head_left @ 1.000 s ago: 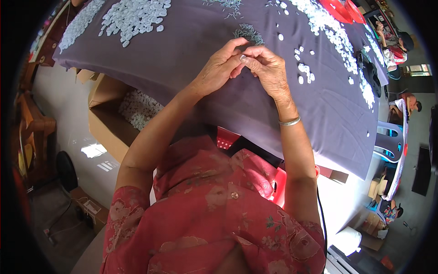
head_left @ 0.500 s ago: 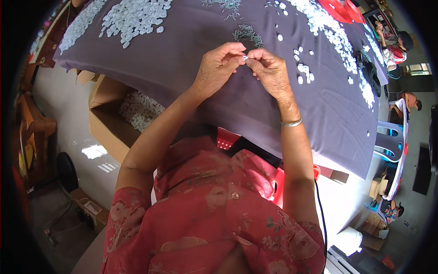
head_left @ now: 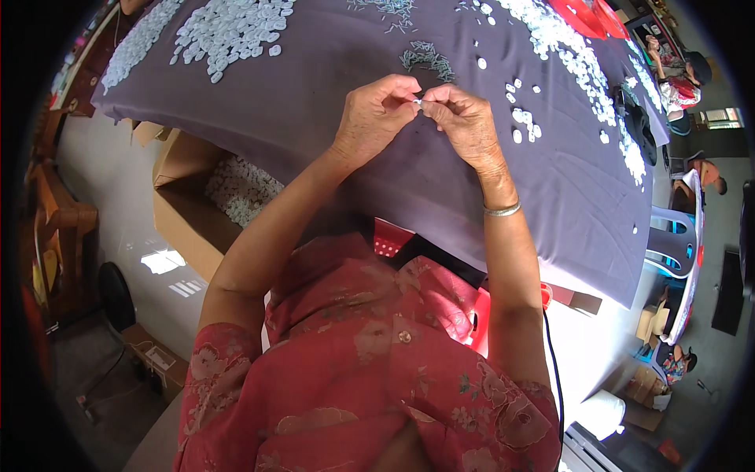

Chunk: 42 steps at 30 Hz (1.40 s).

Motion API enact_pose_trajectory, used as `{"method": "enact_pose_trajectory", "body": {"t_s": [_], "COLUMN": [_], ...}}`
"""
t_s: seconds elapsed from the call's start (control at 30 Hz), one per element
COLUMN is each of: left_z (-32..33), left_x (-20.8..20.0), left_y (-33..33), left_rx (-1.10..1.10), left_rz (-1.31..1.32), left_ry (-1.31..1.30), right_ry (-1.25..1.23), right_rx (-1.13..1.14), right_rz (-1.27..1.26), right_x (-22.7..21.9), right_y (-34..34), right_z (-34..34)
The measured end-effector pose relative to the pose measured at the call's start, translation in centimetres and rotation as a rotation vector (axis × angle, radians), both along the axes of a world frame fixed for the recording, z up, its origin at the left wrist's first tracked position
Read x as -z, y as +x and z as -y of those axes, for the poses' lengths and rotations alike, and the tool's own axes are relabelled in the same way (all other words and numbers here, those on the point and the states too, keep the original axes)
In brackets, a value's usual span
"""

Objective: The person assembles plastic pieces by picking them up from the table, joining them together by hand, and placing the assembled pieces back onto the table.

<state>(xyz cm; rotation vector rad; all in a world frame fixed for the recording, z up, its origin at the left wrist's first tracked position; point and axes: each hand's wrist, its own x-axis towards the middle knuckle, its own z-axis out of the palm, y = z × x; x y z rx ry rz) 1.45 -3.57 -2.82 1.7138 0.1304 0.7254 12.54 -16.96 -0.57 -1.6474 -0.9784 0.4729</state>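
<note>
Above the dark cloth-covered table point(head_left: 307, 102), my left hand point(head_left: 376, 116) and my right hand point(head_left: 465, 124) meet fingertip to fingertip. Both are closed in a pinch around one small white piece point(head_left: 418, 101), mostly hidden by the fingers. Just beyond the hands lies a small heap of thin grey-green pins point(head_left: 425, 59). Right of my right hand are several loose white oval pieces point(head_left: 527, 122) in a cluster. A silver bracelet point(head_left: 502, 211) circles my right wrist.
Heaps of white pieces lie at the far left point(head_left: 232, 31) and far right point(head_left: 562, 51), with more pins point(head_left: 385, 9) at the back. A red tray point(head_left: 578, 17) sits at the far right. Below the table's left edge, a cardboard box point(head_left: 185, 224) holds white pieces. Other people sit at right.
My left fingertips have shifted slightly around the small white piece, and less of it shows between the hands. Both hands stay in nearly the same place.
</note>
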Motion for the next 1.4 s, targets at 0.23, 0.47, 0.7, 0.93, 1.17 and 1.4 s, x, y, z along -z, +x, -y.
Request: {"method": "enact_pose_trajectory", "body": {"t_s": [0.23,0.47,0.7,0.93,1.17,1.4], "left_z": [-0.3,-0.9,-0.9,-0.9,-0.9,-0.8], "left_x": [-0.9,-0.3,-0.2,0.2,-0.1,0.0], "left_y": [-0.1,0.2,0.4,0.7,0.4,0.5], "left_rx": [0.004,-0.078,-0.032,-0.004,0.018,0.104], "left_rz": [-0.025,0.039,0.025,0.058,-0.010,0.006], "left_ry": [-0.254,-0.224,-0.151,-0.096,-0.145,-0.173], "right_ry": [0.176,0.080,-0.007,-0.240,-0.215,0.023], "right_rx": [0.129,0.297,0.149,0.085,0.081,-0.067], "right_rz": [-0.055,0.220,0.384,0.559,0.368,0.002], "right_x": [-0.6,0.6,-0.6,-1.1,-1.4,-3.3], "right_y": [0.8,2.4,1.4,0.8,1.2,1.5], "right_z": [0.3,0.9,0.6,-0.7,-0.3,-0.6]}}
